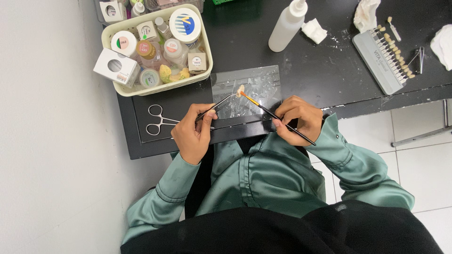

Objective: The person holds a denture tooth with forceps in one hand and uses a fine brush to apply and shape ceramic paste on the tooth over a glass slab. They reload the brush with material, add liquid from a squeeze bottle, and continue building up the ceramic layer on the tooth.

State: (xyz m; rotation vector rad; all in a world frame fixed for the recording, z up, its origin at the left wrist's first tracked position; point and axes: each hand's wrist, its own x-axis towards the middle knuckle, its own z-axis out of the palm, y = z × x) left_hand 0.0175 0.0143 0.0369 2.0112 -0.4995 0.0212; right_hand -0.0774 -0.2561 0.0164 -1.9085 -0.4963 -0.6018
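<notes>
Head view, looking straight down on a black bench (301,70) against a pale wall.

Left hand (194,134): fingers curled shut around dark tweezers (217,106), tips angled up-right. Tweezers grip a small pale tooth piece (240,90), held just above a clear glass slab (247,91) near the bench's front edge.

Right hand (296,120): fingers pinched on a thin black brush (278,117), pen-style. Orange ferrule end touches the tooth piece; handle runs down-right past the knuckles. Both hands close together, over the slab's lower half. Slab surface shows pale smears.

Scissor-handled forceps (159,121) lie flat on the bench, just left of the left hand, untouched.

Cream basket (157,47) sits at the back left, packed with small jars, round lids and little boxes. One white box (116,67) hangs over its left rim.

White squeeze bottle (288,24) stands behind the slab, a crumpled tissue (314,31) just right of it. Grey shade guide (383,59) with a row of tooth tabs lies far right, well apart from the hands; small metal tool (419,59) beside it. More crumpled tissue at the top and right edges.

Person wears green satin sleeves, dark cloth over the lap. White tiled floor at right.
</notes>
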